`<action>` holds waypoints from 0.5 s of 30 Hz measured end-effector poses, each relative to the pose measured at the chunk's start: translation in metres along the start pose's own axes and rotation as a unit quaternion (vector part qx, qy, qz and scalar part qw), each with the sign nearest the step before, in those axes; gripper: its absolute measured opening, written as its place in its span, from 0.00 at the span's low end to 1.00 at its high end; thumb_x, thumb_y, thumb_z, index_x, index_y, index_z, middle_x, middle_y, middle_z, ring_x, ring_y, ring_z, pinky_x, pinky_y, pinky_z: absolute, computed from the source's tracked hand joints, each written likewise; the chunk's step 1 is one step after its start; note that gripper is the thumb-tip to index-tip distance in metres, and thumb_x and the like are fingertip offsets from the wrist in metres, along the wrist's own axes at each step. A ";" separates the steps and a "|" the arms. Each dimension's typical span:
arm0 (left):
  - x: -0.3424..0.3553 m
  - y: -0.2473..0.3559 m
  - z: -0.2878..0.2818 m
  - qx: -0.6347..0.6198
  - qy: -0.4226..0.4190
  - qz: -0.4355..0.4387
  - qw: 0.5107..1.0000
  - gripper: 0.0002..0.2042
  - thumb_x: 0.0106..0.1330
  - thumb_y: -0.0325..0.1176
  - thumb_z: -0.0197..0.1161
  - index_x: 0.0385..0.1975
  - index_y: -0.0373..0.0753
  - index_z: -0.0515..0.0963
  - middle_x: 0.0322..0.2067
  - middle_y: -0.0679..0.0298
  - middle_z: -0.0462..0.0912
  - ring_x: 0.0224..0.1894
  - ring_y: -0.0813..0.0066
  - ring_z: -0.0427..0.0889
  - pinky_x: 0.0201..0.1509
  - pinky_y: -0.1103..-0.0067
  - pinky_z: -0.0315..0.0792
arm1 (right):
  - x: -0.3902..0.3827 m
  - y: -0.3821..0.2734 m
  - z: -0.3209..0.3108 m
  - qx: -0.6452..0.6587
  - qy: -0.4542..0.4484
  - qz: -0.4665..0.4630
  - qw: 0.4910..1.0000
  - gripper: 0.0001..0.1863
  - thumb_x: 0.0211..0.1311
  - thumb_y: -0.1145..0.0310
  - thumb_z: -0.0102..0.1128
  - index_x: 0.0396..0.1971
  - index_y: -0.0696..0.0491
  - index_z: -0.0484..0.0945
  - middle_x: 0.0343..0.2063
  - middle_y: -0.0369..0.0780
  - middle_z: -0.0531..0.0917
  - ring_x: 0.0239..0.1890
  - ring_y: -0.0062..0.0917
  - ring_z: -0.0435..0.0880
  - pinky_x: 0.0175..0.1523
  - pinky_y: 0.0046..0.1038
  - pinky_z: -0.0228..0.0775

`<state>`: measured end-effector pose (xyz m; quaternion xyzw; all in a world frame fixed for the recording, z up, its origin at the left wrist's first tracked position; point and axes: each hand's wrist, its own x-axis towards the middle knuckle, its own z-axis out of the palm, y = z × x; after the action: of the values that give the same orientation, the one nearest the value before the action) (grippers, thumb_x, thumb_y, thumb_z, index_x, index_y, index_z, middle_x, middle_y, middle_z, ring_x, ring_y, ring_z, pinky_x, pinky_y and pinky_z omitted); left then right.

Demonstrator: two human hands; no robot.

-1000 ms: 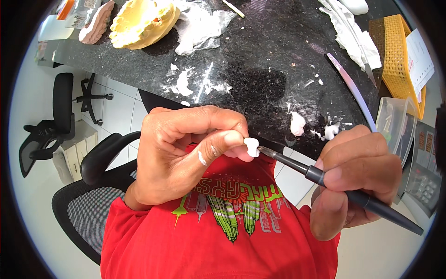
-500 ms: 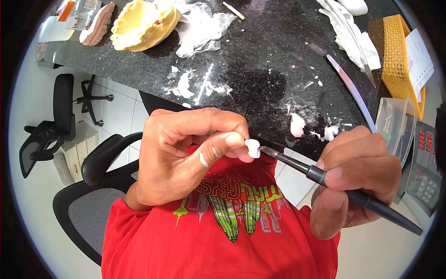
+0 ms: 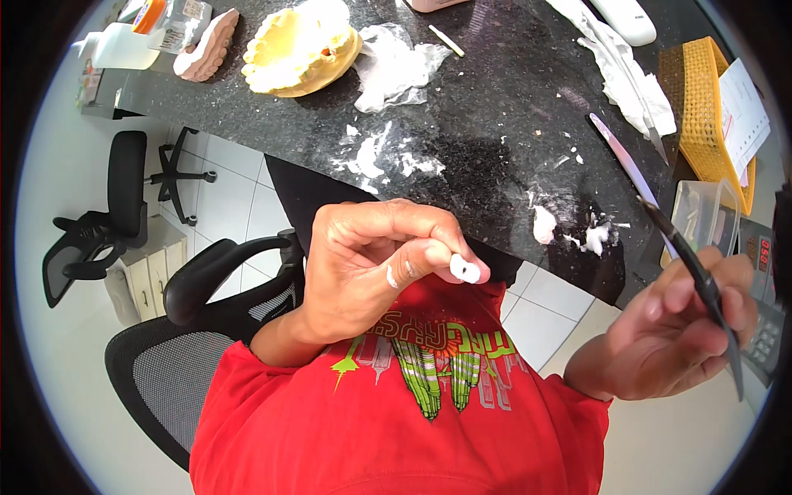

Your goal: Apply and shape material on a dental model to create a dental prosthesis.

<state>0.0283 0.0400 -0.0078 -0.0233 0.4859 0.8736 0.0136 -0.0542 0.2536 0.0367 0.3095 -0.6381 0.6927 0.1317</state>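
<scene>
My left hand (image 3: 375, 268) pinches a small white piece (image 3: 463, 267) with a dark spot in it between thumb and fingertips, in front of my red shirt. White residue is on the thumb. At the right, my right hand (image 3: 676, 330) grips a black-handled brush (image 3: 703, 280), tip angled up and away from the white piece, appearing over or beside a long pink-lilac tool (image 3: 627, 161). On the dark speckled bench (image 3: 495, 165) beyond my hands lie a pinkish-white lump (image 3: 544, 224) and white smears.
A yellow dental cast (image 3: 289, 54), pink cast (image 3: 206, 49), crumpled tissue (image 3: 392, 66) and bottle (image 3: 124, 45) are at back left. At right stand a yellow woven basket (image 3: 697, 107), clear box (image 3: 701, 206) and keypad device (image 3: 759, 346). Black chairs (image 3: 128, 181) are at left.
My right hand has drawn the brush away from the white piece, rightward, and turned its tip upward. My left hand has shifted right, still pinching the piece, now turned differently.
</scene>
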 end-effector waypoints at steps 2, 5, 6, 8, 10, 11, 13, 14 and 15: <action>0.000 -0.004 -0.001 -0.012 -0.002 0.006 1.000 0.07 0.65 0.22 0.55 0.33 0.23 0.77 0.30 0.51 0.82 0.35 0.69 0.83 0.42 0.78 0.77 | 0.007 -0.005 -0.007 -0.013 -0.009 0.008 1.000 0.16 0.64 0.60 0.54 0.43 0.57 0.75 0.31 0.38 0.68 0.29 0.20 0.69 0.25 0.14 0.59; 0.002 -0.007 -0.005 -0.038 -0.010 0.018 0.999 0.07 0.65 0.22 0.55 0.32 0.23 0.77 0.30 0.51 0.82 0.35 0.69 0.83 0.42 0.78 0.77 | 0.013 -0.009 -0.012 -0.101 -0.018 0.005 0.995 0.14 0.68 0.63 0.48 0.44 0.58 0.73 0.40 0.45 0.71 0.40 0.30 0.76 0.36 0.18 0.70; 0.002 -0.008 -0.006 -0.044 -0.016 0.025 0.999 0.07 0.65 0.23 0.55 0.32 0.23 0.77 0.29 0.51 0.82 0.35 0.69 0.83 0.42 0.78 0.77 | 0.018 -0.012 -0.012 -0.106 -0.019 0.001 0.994 0.14 0.68 0.63 0.48 0.44 0.58 0.73 0.40 0.45 0.71 0.40 0.30 0.76 0.36 0.18 0.70; 0.005 -0.011 -0.008 -0.058 -0.034 0.038 0.997 0.07 0.65 0.23 0.55 0.32 0.23 0.77 0.29 0.51 0.82 0.35 0.69 0.83 0.41 0.78 0.77 | 0.033 -0.016 -0.012 -0.173 -0.071 0.035 0.982 0.15 0.69 0.65 0.46 0.47 0.61 0.70 0.39 0.44 0.72 0.41 0.30 0.77 0.41 0.22 0.71; 0.002 -0.010 -0.008 -0.045 -0.017 0.025 0.999 0.08 0.65 0.25 0.56 0.31 0.23 0.77 0.29 0.51 0.82 0.34 0.70 0.83 0.41 0.78 0.77 | 0.043 -0.024 -0.003 -0.229 -0.053 0.085 0.968 0.19 0.68 0.69 0.48 0.54 0.64 0.66 0.36 0.40 0.74 0.37 0.20 0.77 0.41 0.18 0.68; 0.000 -0.009 -0.009 -0.038 -0.014 0.020 0.999 0.08 0.65 0.26 0.57 0.31 0.24 0.77 0.29 0.51 0.82 0.34 0.70 0.83 0.41 0.77 0.78 | 0.049 -0.028 0.000 -0.255 -0.061 0.103 0.960 0.20 0.67 0.70 0.50 0.55 0.63 0.66 0.34 0.38 0.75 0.35 0.18 0.76 0.40 0.17 0.67; -0.004 -0.011 -0.011 -0.045 -0.004 0.028 0.999 0.08 0.64 0.26 0.58 0.30 0.24 0.76 0.28 0.51 0.82 0.34 0.68 0.83 0.41 0.76 0.78 | 0.061 -0.042 0.009 -0.349 -0.072 0.167 0.919 0.20 0.61 0.75 0.55 0.54 0.61 0.70 0.27 0.35 0.77 0.29 0.14 0.75 0.36 0.15 0.66; -0.006 -0.011 -0.012 -0.058 0.000 0.026 0.998 0.08 0.64 0.26 0.59 0.30 0.24 0.76 0.28 0.52 0.81 0.34 0.67 0.83 0.42 0.75 0.78 | 0.065 -0.040 0.004 -0.374 -0.102 0.169 0.906 0.19 0.56 0.77 0.60 0.49 0.59 0.75 0.27 0.34 0.78 0.28 0.14 0.75 0.34 0.15 0.67; -0.007 -0.012 -0.013 -0.064 0.001 0.027 0.998 0.07 0.63 0.26 0.59 0.30 0.25 0.77 0.28 0.52 0.81 0.35 0.66 0.84 0.42 0.74 0.79 | 0.069 -0.040 0.004 -0.404 -0.154 0.158 0.888 0.18 0.53 0.78 0.61 0.46 0.59 0.76 0.27 0.35 0.79 0.27 0.14 0.76 0.34 0.15 0.67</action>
<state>0.0362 0.0349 -0.0247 -0.0118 0.4299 0.9027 -0.0126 -0.0833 0.2416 0.1102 0.2277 -0.9153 0.3305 0.0338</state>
